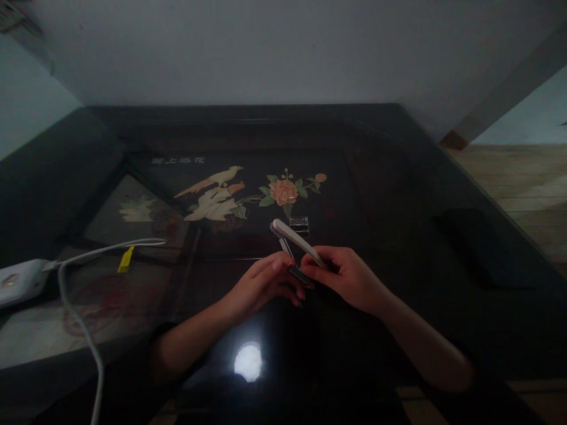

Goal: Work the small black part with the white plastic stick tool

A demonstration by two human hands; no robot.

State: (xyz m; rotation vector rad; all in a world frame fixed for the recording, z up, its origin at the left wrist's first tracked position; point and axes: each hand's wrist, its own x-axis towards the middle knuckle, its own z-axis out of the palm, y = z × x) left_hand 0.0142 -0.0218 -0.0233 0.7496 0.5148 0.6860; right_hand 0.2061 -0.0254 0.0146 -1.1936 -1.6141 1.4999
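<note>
In front of me, both hands hold what looks like a stapler (297,235), spread into a narrow V with its joined end pointing away. The fingers of my right hand (348,273) pinch the long white arm near its close end. My left hand (270,277) grips the thinner metal arm, which has a dark strip by the thumb. Just beyond the tool, a small shiny, clear or silvery block (299,224) lies on the black tabletop (398,195). Dim light hides the finer parts between my fingers.
At the left a white charger-like box (22,282) has a white cable (82,321) with a yellow tag (126,260). A dark flat object (478,248) lies at the right. The glossy table has a bird-and-flower picture (283,192) and meets a wall (248,53) behind.
</note>
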